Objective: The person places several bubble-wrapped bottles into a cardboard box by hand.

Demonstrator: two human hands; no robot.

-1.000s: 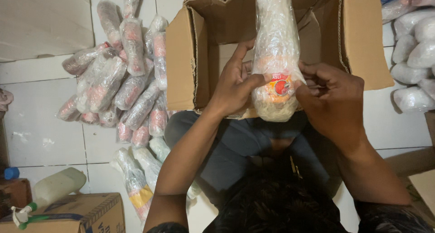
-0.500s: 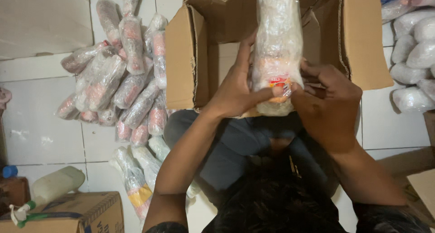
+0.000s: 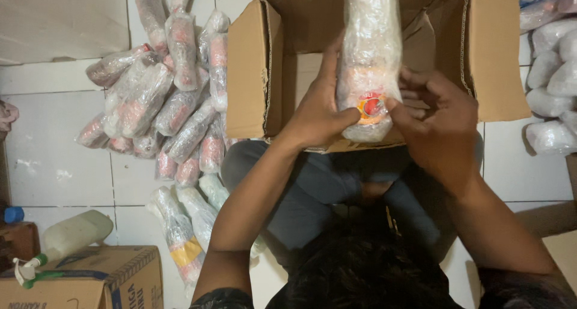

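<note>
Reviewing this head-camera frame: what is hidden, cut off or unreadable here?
- Top of the wrapped bottle: cut off by the upper frame edge.
- Its contents: blurred by layers of plastic wrap.
- Floor of the cardboard box: hidden behind the bottle and both hands.
- Right hand fingertips: curled out of sight, so its grip on the bottle is unclear; the left hand clearly clasps it.
- White wrapped bundles: cut off by the right edge.

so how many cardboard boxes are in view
2: the open box on the floor ahead, behind the wrapped bottle both hands hold, and a closed box at bottom left. Others may be hidden.
</note>
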